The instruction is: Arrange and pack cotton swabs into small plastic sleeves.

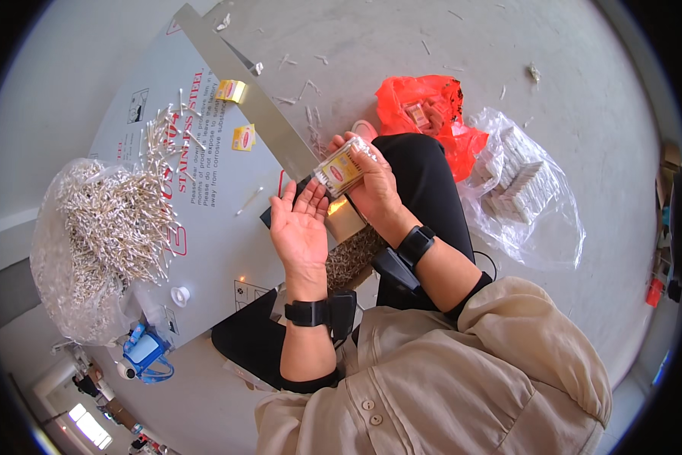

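The left hand (pixel 301 227) lies open, palm up, fingers together and empty, its fingertips just under a small clear packet of cotton swabs (pixel 343 168) with a yellow label. The right hand (pixel 375 186) is clamped on that packet, gripping it from the right side and tilting it over the left palm. Both wrists carry black bands. To the left of the left hand a grey sheet (pixel 227 189) bears a big clear bag of loose swabs (pixel 102 227). Beyond the right hand lie a red bag (pixel 424 106) and a clear bag of white packs (pixel 523 182) on the floor.
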Demonstrator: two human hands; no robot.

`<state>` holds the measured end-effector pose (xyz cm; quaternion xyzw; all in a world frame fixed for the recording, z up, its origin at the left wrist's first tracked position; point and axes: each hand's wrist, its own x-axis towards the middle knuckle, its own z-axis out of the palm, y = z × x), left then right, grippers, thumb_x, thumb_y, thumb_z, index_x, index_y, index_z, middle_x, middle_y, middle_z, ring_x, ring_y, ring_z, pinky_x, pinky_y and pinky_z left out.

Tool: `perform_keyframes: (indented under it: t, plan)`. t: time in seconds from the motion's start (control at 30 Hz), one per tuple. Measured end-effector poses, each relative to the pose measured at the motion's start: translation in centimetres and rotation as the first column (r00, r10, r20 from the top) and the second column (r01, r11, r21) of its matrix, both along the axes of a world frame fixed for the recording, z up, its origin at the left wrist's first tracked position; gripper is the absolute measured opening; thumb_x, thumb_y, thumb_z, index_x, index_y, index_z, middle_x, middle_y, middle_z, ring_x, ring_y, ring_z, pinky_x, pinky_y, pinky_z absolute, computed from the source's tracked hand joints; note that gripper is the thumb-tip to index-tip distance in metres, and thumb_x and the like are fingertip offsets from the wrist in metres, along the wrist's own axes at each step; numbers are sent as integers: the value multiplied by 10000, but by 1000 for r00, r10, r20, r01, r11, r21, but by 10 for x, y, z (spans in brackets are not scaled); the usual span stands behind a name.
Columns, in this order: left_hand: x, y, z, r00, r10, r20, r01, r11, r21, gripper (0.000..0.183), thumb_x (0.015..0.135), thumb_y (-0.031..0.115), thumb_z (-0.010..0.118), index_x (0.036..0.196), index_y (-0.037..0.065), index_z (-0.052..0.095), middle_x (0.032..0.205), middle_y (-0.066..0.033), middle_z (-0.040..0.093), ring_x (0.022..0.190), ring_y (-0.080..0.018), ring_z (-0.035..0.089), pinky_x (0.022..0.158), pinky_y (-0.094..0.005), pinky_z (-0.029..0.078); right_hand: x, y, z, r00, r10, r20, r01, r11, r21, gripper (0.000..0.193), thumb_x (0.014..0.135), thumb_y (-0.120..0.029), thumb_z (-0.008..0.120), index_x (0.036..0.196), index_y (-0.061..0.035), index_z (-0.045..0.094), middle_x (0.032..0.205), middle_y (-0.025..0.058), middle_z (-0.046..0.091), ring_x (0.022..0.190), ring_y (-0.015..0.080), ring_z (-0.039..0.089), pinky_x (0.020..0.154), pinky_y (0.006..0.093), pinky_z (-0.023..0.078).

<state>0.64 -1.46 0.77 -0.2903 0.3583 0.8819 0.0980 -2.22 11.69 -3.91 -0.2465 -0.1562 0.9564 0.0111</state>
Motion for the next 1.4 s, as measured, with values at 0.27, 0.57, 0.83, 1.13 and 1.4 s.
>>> perform_keyframes:
  t: [0.27, 0.57, 0.83, 1.13, 1.4]
  plan:
    - [-2, 7, 1, 1000, -29, -12, 29, 999, -14, 717, 1009, 484, 404, 1491, 1, 184, 1265, -237, 526, 1124, -302, 537, 1034, -430, 387, 1, -1, -4, 1000, -17, -5, 17, 1000, 7, 305, 930, -62, 580, 1216, 32, 529, 1160, 172, 643, 1112, 295, 615, 983, 417, 485]
    - [1, 1, -2, 997, 38, -67, -35, 998, 52, 600, 1016, 419, 423, 1424, -1, 292, 1288, -244, 522, 1170, -326, 532, 1060, -445, 382, 1, 3, 0, 1000, 10, -22, -10, 1000, 0, 358, 945, -126, 583, 1262, 27, 511, 1174, 179, 635, 1111, 307, 614, 978, 437, 486]
    - [20, 41, -6, 916, 30, -400, -142, 957, -252, 707, 1024, 403, 402, 1515, -6, 100, 1534, -240, 240, 1425, -325, 262, 1177, -438, 172, -4, 6, 2, 1000, 3, 10, -3, 1000, 10, 352, 952, -130, 578, 1264, 23, 519, 1173, 176, 641, 1101, 295, 622, 960, 426, 499]
    - [24, 62, -15, 869, -179, -461, -76, 873, -482, 759, 1026, 423, 359, 1525, -6, -19, 1584, -262, 27, 1480, -348, 73, 1197, -442, 61, -4, 4, -6, 1000, 5, -11, -4, 998, 61, 293, 966, -136, 567, 1211, 21, 546, 1159, 168, 643, 1095, 291, 621, 960, 433, 505]
    - [22, 59, -17, 823, -407, -397, 8, 707, -707, 750, 1031, 396, 358, 1522, -10, -36, 1577, -275, 48, 1470, -363, 118, 1188, -434, 110, -2, 1, -2, 999, 33, 9, -33, 998, 45, 286, 968, -144, 571, 1207, 7, 525, 1173, 166, 631, 1110, 296, 613, 984, 446, 493]
